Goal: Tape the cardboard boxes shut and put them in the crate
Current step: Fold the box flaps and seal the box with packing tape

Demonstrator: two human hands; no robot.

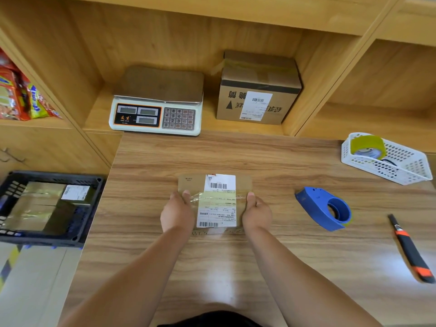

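Note:
A small flat cardboard box (215, 201) with a white shipping label lies in the middle of the wooden table, a strip of clear tape across its top. My left hand (177, 212) grips its left side with the thumb on the tape. My right hand (256, 212) grips its right side, thumb on top too. A blue tape dispenser (324, 208) lies on the table to the right. The black crate (50, 206) sits at the left, below table level, with a taped box (42, 206) inside. A larger taped cardboard box (257, 90) stands in the shelf niche behind.
A digital scale (157, 107) sits in the niche at the back left. A white basket (387, 159) with a tape roll (368, 146) stands at the table's far right. A black-and-orange utility knife (409, 247) lies near the right edge. Snack packets (21, 95) fill the left shelf.

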